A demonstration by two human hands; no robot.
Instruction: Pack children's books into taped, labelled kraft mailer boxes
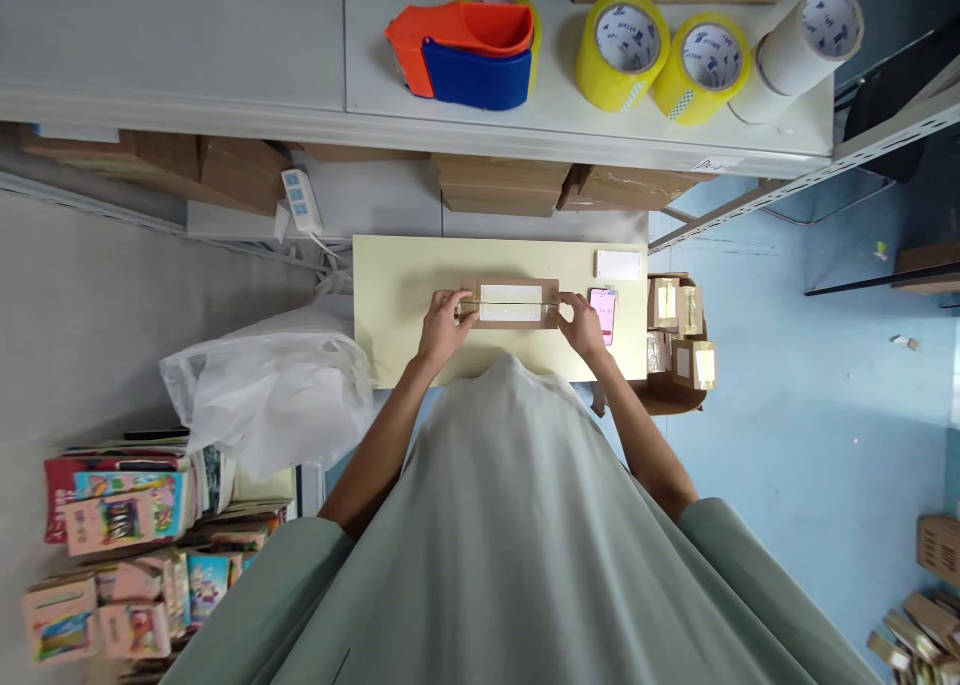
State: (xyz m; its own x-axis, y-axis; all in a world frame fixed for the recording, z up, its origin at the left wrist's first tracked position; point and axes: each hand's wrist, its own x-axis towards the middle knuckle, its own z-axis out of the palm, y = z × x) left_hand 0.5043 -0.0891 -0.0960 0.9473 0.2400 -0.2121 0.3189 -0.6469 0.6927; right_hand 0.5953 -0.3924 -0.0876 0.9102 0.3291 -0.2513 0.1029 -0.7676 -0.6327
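A long brown cardboard box (510, 321) with white panels on top lies on the pale yellow table (405, 265). A thin dark line runs lengthwise between the panels. My left hand (444, 323) grips the box's left end, thumb and fingers curled around the corner. At the right end, my right hand (579, 325) holds the box the same way. Just right of my right hand lies a phone (602, 315) with a lit pink screen, and a white box (618, 265) sits above it.
A shelf (262, 55) ahead bears an orange and blue tape dispenser (480, 60) and yellow tape rolls (622, 50). White plastic bags (277, 385) hang at the table's left. To the right stands a carton (664, 395) of small boxes. Book stacks (135, 525) sit lower left.
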